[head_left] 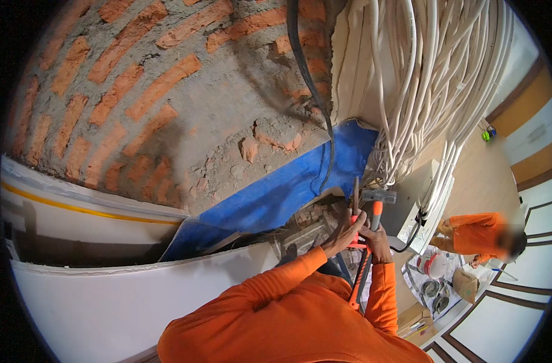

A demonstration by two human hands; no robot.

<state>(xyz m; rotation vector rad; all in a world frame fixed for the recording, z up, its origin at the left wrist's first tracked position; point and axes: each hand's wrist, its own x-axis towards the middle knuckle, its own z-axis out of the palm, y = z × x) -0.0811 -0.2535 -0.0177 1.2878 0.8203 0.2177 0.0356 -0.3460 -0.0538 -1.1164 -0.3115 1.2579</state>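
Note:
My left hand [347,233] is closed on a chisel [356,196] with a red grip and a rusty shaft, pointed up toward the blue sheet [276,187]. Just right of it my right hand [376,242] grips a hammer [379,197] with a grey head and orange handle, held upright. Below both hands a long red and black item [358,284] hangs or stands; I cannot make out what it is. Beyond the sheet is an exposed brick wall [112,91], with broken brick and mortar [249,151] along its lower ledge.
White cables [415,85] run down beside a grey metal box [416,212]; a black cable [300,54] hangs over the brickwork. A white panel [124,296] edges the left. A co-worker in orange [479,233] is at right, near buckets [431,264] and a paper sack [465,284].

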